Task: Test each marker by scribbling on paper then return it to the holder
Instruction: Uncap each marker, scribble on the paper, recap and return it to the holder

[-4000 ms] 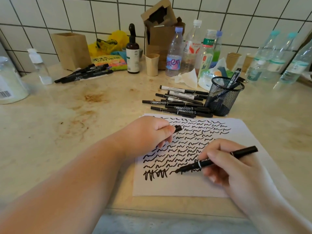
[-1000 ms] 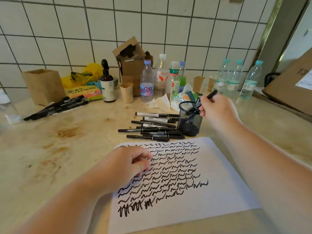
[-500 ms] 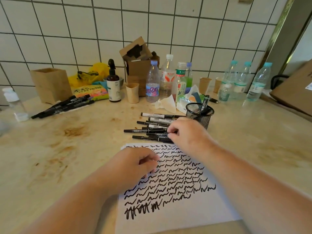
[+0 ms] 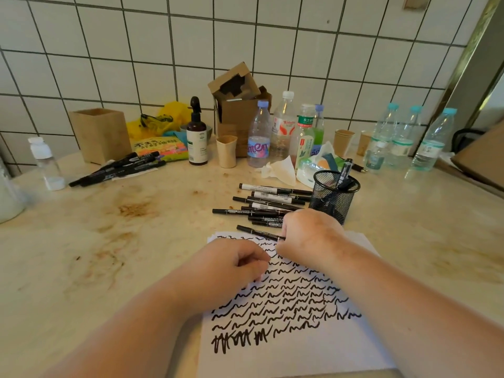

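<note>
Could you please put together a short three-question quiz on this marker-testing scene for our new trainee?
1. True or false: the right hand grips a marker.
2. The mesh holder contains: A) no markers B) at least one marker C) scissors.
3. What covers the paper beneath the left hand?

Key: 1 true; 2 B; 3 black scribbles.
</note>
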